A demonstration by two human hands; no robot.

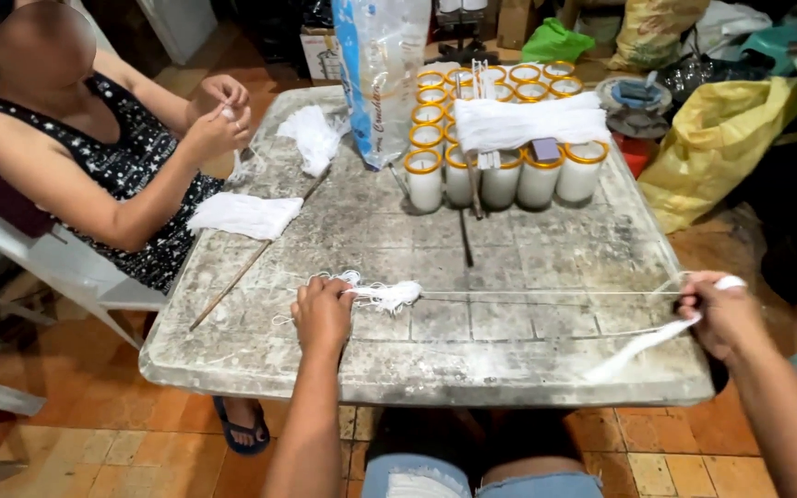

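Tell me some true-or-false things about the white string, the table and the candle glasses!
1. The left hand grips a bunch of white cotton string on the worn grey square table. True.
2. The right hand rests flat and empty. False: it pulls the string taut at the table's right edge.
3. The yellow-rimmed glasses of white wax stand at the table's far side. True.
4. Another person sits on the right. False: that person sits on the left, hands raised together.
5. A thin wooden stick lies on the table. True.
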